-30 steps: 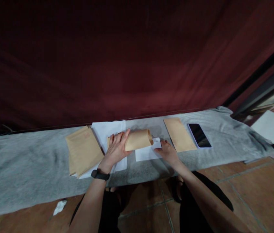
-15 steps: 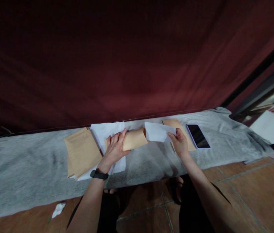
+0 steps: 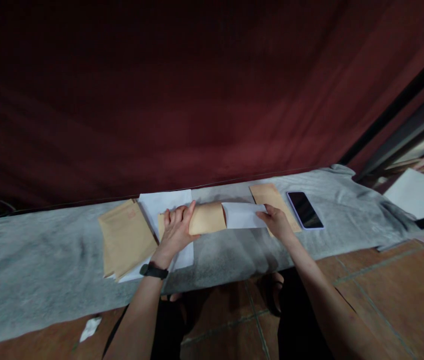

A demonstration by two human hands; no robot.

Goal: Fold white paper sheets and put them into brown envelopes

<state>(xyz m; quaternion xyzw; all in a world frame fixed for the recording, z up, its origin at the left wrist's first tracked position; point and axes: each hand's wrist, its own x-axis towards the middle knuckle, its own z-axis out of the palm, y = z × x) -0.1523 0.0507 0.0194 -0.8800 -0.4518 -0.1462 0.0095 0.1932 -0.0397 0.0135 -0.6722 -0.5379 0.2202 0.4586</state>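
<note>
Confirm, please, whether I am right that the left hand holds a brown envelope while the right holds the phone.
Not quite: the head view shows the right hand holding white paper, not the phone; the left hand does hold a brown envelope.

Envelope stack [image 3: 127,237] left of middle envelope [image 3: 209,218]; paper slip [image 3: 242,216], then phone [image 3: 305,210], right.

Long, narrow counter [image 3: 39,270] across lower half of frame, draped in wrinkled grey cloth [image 3: 358,215], bunched at its far right end. Left of centre: white sheets [image 3: 166,200], partly under a stack of kraft envelopes [image 3: 127,237]. Centre: open kraft envelope [image 3: 209,218], left end over the sheets. Right of centre: single kraft envelope [image 3: 274,197], flat; smartphone [image 3: 305,210] just beside, screen dark.
</note>
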